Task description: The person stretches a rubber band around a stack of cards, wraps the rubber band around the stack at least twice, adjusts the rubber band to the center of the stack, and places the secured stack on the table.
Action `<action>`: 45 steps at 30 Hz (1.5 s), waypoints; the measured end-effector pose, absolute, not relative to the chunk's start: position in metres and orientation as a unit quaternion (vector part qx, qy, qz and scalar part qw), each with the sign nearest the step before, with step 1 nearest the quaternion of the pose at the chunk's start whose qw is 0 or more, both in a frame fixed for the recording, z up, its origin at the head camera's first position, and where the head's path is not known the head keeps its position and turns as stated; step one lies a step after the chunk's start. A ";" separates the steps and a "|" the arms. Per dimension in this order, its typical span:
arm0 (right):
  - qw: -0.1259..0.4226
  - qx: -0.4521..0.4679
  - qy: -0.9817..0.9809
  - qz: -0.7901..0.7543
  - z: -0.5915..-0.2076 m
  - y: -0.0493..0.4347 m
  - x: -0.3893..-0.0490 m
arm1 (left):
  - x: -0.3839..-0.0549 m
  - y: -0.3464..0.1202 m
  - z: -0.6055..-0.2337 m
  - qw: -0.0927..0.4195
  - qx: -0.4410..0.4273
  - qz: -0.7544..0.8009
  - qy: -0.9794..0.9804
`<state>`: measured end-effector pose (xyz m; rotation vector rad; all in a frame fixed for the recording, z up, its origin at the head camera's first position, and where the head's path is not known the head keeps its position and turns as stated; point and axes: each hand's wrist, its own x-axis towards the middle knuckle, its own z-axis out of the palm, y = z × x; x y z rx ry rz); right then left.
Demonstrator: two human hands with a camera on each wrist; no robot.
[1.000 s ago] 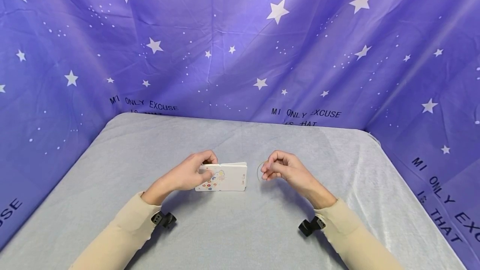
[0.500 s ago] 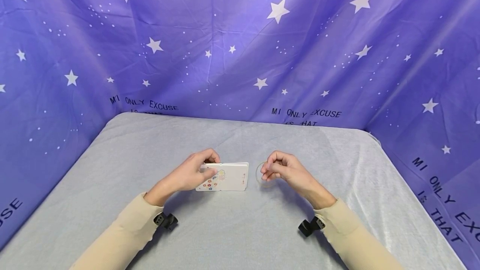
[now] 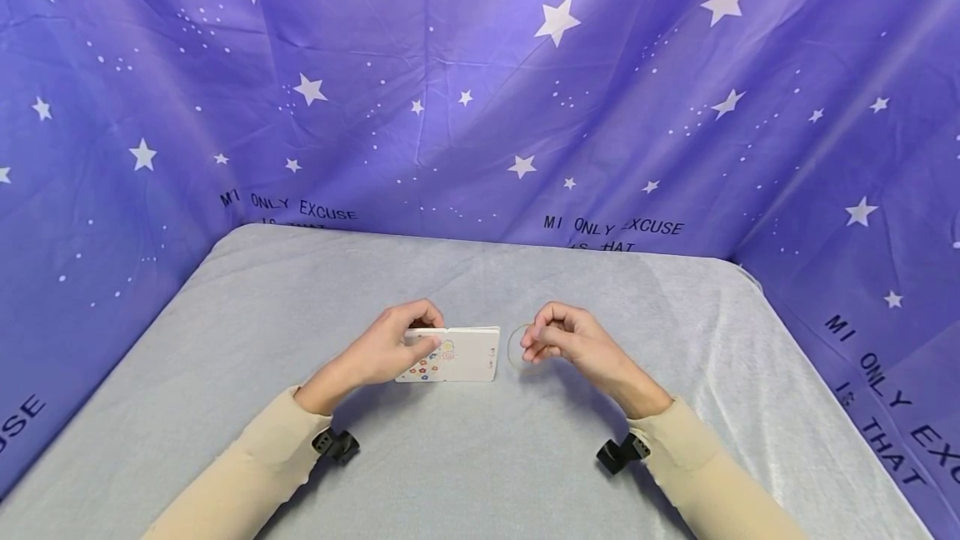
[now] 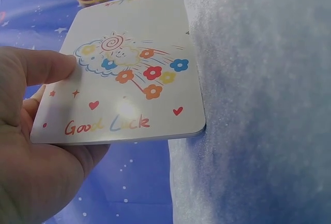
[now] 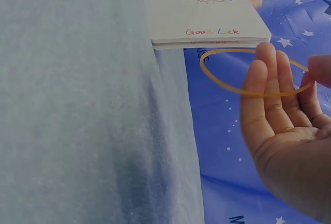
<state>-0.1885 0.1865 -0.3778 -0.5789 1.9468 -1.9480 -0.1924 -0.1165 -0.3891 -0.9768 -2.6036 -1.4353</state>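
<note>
My left hand (image 3: 382,347) grips a small white notebook (image 3: 471,357) by its left part, thumb on the front and fingers behind. In the left wrist view, the notebook's cover (image 4: 139,105) shows coloured flowers, a spiral sun, hearts and the words "Good Luck". It stands on its long edge at the cloth, and a second layer shows just behind the cover in the right wrist view. To its right, my right hand (image 3: 566,336) pinches a thin yellow rubber band (image 5: 220,81) with the thumb. The band's loop hangs toward the notebook's right end, a small gap away.
Pale grey-blue cloth (image 3: 480,465) covers the table. A purple curtain (image 3: 420,48) with white stars and black lettering rises behind it and at both sides. Each wrist bears a small black camera (image 3: 336,444).
My left hand has shifted slightly right with the notebook, narrowing the gap to the rubber band. My right hand stays nearly in place while the band's loop has swung a little left.
</note>
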 end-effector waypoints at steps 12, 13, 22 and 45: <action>0.166 -0.234 0.649 -0.704 -0.377 0.189 -0.188 | -0.191 -0.117 -0.389 0.010 -0.329 -0.455 -0.827; 0.162 -0.241 0.647 -0.705 -0.376 0.189 -0.188 | -0.190 -0.117 -0.389 0.011 -0.329 -0.456 -0.827; 0.136 -0.276 0.673 -0.672 -0.367 0.193 -0.188 | -0.190 -0.117 -0.389 0.028 -0.324 -0.460 -0.826; 0.114 -0.262 0.741 -0.607 -0.378 0.184 -0.184 | -0.191 -0.117 -0.389 0.042 -0.356 -0.431 -0.828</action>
